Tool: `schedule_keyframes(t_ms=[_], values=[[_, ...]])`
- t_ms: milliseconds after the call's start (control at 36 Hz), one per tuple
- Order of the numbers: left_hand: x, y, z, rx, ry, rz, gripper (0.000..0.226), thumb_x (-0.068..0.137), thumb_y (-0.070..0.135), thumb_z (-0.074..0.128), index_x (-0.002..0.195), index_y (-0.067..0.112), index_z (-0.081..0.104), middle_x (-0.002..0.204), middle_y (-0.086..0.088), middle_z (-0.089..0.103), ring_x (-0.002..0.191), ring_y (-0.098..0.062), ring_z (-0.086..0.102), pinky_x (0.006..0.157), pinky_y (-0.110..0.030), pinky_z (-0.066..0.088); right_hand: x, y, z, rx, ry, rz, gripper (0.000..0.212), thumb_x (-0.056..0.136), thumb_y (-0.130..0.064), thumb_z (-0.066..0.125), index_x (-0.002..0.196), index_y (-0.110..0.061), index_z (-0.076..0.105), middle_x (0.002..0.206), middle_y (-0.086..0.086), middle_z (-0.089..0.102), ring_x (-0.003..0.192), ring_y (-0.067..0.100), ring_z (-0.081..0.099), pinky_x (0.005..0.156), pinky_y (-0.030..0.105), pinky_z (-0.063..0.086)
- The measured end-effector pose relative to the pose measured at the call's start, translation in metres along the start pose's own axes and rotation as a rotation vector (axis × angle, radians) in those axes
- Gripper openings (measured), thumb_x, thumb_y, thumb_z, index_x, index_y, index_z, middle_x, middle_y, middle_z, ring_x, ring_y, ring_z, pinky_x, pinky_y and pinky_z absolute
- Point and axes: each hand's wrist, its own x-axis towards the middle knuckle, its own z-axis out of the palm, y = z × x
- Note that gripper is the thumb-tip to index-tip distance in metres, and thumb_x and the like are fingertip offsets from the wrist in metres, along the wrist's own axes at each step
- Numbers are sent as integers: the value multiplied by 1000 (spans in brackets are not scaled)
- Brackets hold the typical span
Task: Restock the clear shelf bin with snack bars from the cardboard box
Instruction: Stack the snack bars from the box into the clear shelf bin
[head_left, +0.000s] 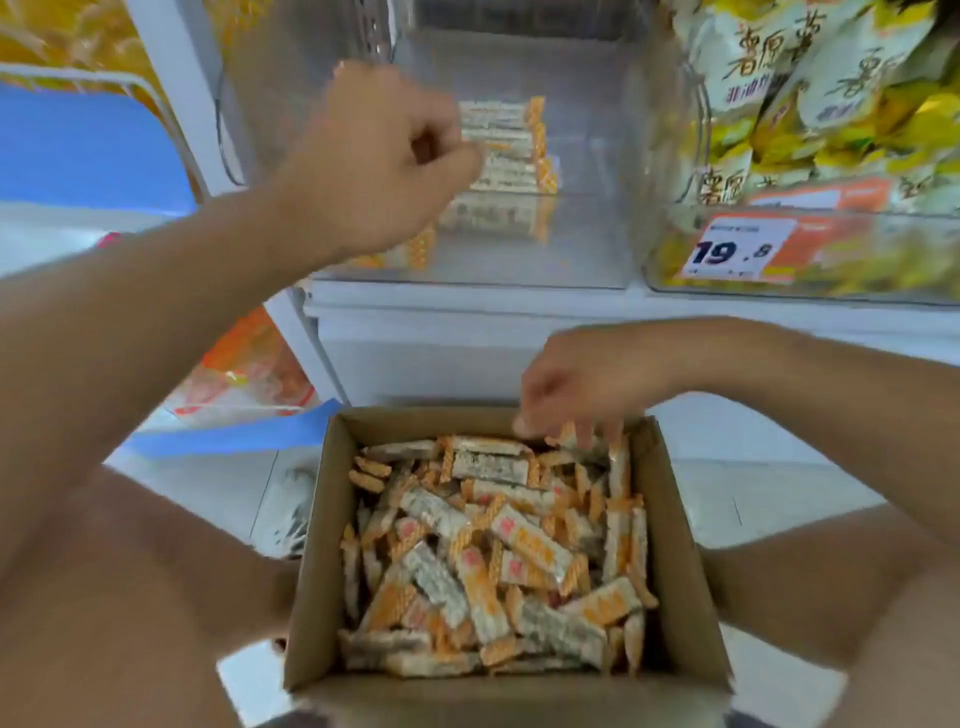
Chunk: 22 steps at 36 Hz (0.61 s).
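Note:
An open cardboard box (311, 571) rests between my knees, full of loose snack bars (498, 545) in white and orange wrappers. Above it on the shelf stands the clear bin (587, 234), holding a short stack of bars (511, 150) at its middle and one more bar (415, 249) near its front left. My left hand (379, 156) is inside the bin, fingers curled, fingertips at the stack's left ends; whether it grips a bar is hidden. At the box's far edge, my right hand (582, 395) points down with its fingers closed around a bar (569, 432).
A neighbouring clear bin (909, 291) on the right holds yellow and white snack bags (805, 104) and carries a price tag (737, 249) reading 19.8. A blue panel (88, 156) is at the left. Orange packets (244, 374) lie on the lower shelf at left.

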Motion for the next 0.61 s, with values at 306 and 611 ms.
schedule_keyframes(t_ms=[306,611], values=[[-237,-4,160,146,-1182,-668,102,82,63,65,157,18,13,158,-14,28,138,-35,39,109,-46,41,55,86,212,25,13,238,138,60,-66,84,158,-27,-6,167,5,0,152,34,11,121,48,26],[-291,36,178,115,-997,-810,87,85,22,77,152,14,23,150,-17,30,120,-36,53,83,-37,49,54,65,268,-178,238,260,103,74,-55,81,151,-16,24,146,14,35,121,36,51,90,48,52]])
